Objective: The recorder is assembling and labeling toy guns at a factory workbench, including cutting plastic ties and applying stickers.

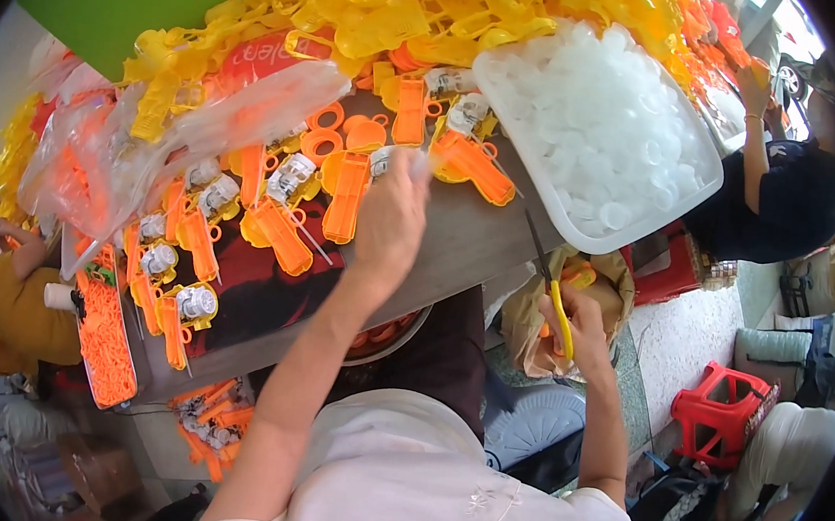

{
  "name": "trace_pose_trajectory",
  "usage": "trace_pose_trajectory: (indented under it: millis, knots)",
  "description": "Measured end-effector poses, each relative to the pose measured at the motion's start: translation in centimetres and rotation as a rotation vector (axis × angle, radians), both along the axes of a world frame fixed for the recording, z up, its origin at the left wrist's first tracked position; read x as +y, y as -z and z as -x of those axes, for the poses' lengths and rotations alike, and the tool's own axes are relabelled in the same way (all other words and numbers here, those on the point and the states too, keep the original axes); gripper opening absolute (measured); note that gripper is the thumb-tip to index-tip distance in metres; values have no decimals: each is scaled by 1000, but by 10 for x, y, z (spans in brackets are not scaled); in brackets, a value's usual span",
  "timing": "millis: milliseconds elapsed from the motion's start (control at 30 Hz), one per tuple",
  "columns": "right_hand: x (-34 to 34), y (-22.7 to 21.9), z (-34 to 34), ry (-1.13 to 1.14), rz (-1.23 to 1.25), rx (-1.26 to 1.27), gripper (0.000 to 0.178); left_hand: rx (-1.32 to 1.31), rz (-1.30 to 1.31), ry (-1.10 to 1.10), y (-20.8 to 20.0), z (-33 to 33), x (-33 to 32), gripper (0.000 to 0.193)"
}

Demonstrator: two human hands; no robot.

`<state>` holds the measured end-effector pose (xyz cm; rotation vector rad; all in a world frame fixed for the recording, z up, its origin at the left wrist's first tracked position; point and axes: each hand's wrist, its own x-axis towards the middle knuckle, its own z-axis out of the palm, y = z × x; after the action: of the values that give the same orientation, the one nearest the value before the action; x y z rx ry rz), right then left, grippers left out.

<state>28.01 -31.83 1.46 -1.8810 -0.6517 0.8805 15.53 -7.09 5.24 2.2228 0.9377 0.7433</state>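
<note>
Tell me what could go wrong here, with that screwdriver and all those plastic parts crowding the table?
The right hand holds a yellow-handled screwdriver off the table's edge, tip pointing up toward the white tray; a slip might jab it. The left hand reaches over orange pieces lying loose, so it could knock some off. The tray overhangs the table's corner and might tip.

Glossy orange plastic pieces (345,196) lie on a matt wooden table (470,240) (white plastic tray (706,183) beside).

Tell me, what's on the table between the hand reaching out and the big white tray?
In the head view, an orange plastic piece lies between the left hand and the white tray, with bare brown table nearer the person.
</note>
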Motion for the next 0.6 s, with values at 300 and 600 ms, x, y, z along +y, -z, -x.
trace_pose_trajectory:
  millis: [300, 600]
  knots:
    - [124, -11, 19, 122, -139, -915, 29, 298, -326, 165, 11, 9, 44, 23]
    - [142, 5, 3, 127, 55, -1108, 28, 230, -189, 127, -4, 7, 69, 21]
